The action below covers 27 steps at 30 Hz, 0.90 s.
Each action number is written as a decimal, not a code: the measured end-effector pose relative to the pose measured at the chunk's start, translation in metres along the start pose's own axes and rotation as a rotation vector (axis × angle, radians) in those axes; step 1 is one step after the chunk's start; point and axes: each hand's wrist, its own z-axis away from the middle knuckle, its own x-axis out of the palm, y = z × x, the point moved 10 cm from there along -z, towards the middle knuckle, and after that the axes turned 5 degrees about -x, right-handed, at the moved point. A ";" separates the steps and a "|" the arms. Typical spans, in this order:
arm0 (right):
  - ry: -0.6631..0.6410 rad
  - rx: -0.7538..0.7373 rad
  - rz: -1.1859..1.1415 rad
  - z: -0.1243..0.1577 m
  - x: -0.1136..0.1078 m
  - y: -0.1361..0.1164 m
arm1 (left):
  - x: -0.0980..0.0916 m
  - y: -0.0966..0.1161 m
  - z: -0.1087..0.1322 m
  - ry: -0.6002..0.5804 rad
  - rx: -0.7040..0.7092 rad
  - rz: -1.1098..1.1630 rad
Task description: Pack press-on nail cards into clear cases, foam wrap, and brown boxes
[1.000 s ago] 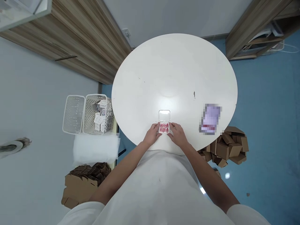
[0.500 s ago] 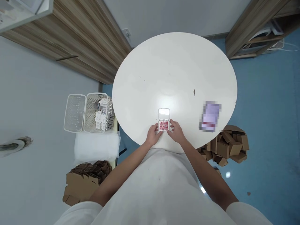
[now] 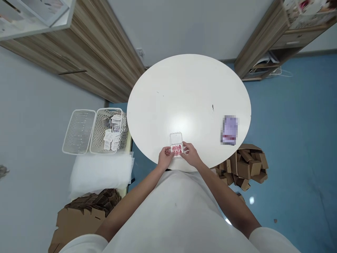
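Observation:
A small clear hinged case (image 3: 176,138) lies at the table's near edge, its lid swung up and away from me. Red and pale press-on nails (image 3: 177,150) sit in rows in its base. My left hand (image 3: 165,157) grips the left side of the base, fingers curled and thumb at the lower left corner. On the opposite side, my right hand (image 3: 191,154) holds the right edge between thumb and fingers. Where the fingertips meet the case is too small to see fully.
The white oval table (image 3: 189,80) carries a blurred purple packet (image 3: 229,130) at right. Left of it stand a white basket (image 3: 94,140) with labelled packets, a stack of clear plastic bags (image 3: 101,172) and flattened cardboard (image 3: 79,221). Small cardboard boxes (image 3: 243,170) are piled on the right.
The view has shifted and tilted. Both hands and the case sit a little closer to the table's near edge, and the case is turned slightly. My left thumb has moved onto its lower corner.

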 end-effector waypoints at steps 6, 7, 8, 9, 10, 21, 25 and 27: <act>0.083 -0.019 -0.040 0.018 0.005 -0.022 | -0.019 0.016 0.018 -0.114 0.038 0.121; 0.099 -0.017 -0.061 0.021 0.006 -0.027 | -0.022 0.020 0.021 -0.141 0.051 0.151; 0.115 -0.013 -0.084 0.025 0.006 -0.032 | -0.024 0.023 0.024 -0.170 0.064 0.181; 0.130 -0.008 -0.110 0.029 0.007 -0.036 | -0.027 0.026 0.027 -0.202 0.072 0.209; 0.143 -0.002 -0.137 0.033 0.009 -0.041 | -0.029 0.027 0.030 -0.234 0.074 0.235; 0.290 0.109 -0.458 0.064 0.027 -0.048 | -0.053 0.023 0.051 -0.405 0.040 0.384; 0.076 0.138 -0.575 0.061 0.049 -0.061 | -0.053 0.024 0.057 -0.456 0.038 0.383; 0.040 0.137 -0.572 0.062 0.050 -0.066 | -0.050 0.023 0.059 -0.491 0.028 0.377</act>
